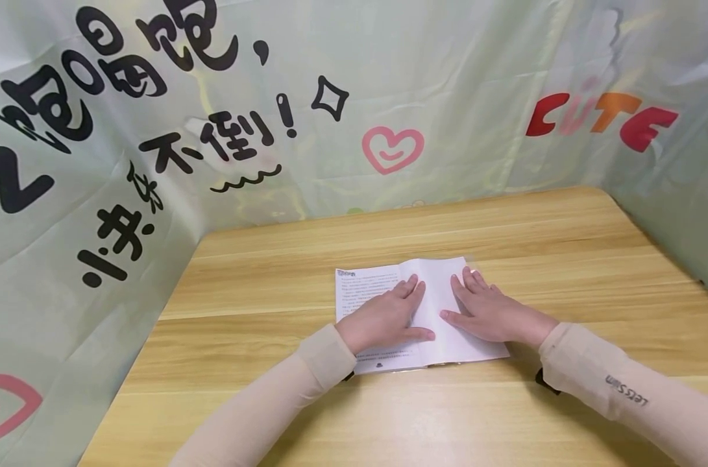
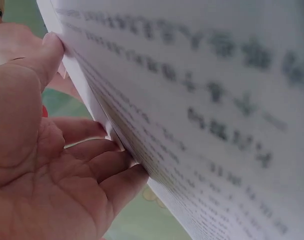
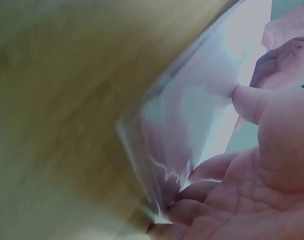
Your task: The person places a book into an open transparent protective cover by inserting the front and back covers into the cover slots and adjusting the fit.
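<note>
An open booklet of white paper (image 1: 438, 344) lies on the wooden table, its left page printed with rows of text, its right page blank. My left hand (image 1: 385, 314) rests palm down on the printed page, fingertips close to the middle fold and thumb pointing right. On the blank page my right hand (image 1: 488, 308) lies with fingers spread, its thumb toward the fold. Blurred print on the page (image 2: 207, 90) fills much of the left wrist view, fingertips touching the paper. A clear, shiny plastic edge (image 3: 157, 135) sticks out past the paper in the right wrist view, beside my right fingertips.
The wooden table (image 1: 260, 285) extends around the booklet on all sides. A pale cloth backdrop (image 1: 464, 65) with black lettering, hearts and the word CUTE hangs behind and at both sides of the table.
</note>
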`<state>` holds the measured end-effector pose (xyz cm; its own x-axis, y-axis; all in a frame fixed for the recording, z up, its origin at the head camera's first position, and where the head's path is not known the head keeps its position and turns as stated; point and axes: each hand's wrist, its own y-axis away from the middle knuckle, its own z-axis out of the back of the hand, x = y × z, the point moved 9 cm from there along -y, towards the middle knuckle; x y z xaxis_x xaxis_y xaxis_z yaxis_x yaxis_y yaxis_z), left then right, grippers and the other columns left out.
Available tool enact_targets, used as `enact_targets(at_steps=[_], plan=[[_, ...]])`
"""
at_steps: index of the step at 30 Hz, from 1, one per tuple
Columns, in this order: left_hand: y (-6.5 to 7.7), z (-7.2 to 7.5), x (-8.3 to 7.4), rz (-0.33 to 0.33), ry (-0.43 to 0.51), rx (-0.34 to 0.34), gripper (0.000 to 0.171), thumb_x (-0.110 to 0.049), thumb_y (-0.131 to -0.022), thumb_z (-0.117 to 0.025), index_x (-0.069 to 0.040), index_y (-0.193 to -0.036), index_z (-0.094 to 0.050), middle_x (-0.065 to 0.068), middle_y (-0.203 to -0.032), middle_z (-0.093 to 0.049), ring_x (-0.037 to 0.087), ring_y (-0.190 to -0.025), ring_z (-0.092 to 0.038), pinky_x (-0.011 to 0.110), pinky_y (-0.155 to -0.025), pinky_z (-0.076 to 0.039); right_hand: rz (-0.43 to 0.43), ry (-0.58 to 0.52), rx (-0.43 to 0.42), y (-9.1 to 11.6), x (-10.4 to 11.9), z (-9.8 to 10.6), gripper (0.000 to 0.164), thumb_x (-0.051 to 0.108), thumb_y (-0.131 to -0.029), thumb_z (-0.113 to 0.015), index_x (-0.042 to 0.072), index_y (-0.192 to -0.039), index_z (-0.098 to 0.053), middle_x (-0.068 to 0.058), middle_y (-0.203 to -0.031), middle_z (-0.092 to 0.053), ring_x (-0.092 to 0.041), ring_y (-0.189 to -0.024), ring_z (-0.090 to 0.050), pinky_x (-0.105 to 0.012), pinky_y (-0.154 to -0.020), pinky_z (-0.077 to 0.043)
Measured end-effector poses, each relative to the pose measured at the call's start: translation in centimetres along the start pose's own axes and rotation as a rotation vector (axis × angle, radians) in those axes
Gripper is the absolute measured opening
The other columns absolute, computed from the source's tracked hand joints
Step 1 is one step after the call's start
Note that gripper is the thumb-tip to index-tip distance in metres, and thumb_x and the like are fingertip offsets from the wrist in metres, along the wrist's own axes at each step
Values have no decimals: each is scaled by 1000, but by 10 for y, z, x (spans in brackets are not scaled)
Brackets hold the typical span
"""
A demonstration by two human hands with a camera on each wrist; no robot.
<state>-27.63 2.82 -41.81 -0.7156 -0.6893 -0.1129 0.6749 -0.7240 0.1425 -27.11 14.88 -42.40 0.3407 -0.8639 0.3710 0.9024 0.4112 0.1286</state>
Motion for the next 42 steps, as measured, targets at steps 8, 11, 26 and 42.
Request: enact_targets(at_steps=[8,11,26,42], plan=[[2,-11,1,37,41,51,94,-65,-87,-49,-7,-155,-20,14,-157,-14,25,-141,-17,36,-109,-24,5,-53,-22,-6,2,-6,77,46,-96,-54,-11,-144,-35,-39,-146,-16,-54,-132,-13,-64,-102,-19],[1,-11,2,34,53,50,94,-66,-88,-47,-8,-156,-18,13,-157,-12,24,-141,-16,35,-110,-23,-8,-131,-66,-6,-3,2,67,41,-95,-59,-4,-142,-45,-35,-147,-21,-52,-131,-22,-63,-102,-22],[4,-5,9,53,97,46,96,-68,-87,-46,-9,-157,-14,10,-159,-9,20,-141,-18,33,-107,-29,-232,-864,-141,0,-78,24,55,26,-101,-53,-12,-137,-38,-16,-101,-61,-20,-85,-62,-32,-74,-54],[4,1,14,75,132,20,102,-69,-84,-48,-8,-157,-11,12,-158,-9,23,-135,-32,33,-103,-36,-189,-595,-122,-12,-50,40,45,41,-100,-48,1,-87,-65,-2,-63,-55,-16,-58,-53,-30,-55,-47]])
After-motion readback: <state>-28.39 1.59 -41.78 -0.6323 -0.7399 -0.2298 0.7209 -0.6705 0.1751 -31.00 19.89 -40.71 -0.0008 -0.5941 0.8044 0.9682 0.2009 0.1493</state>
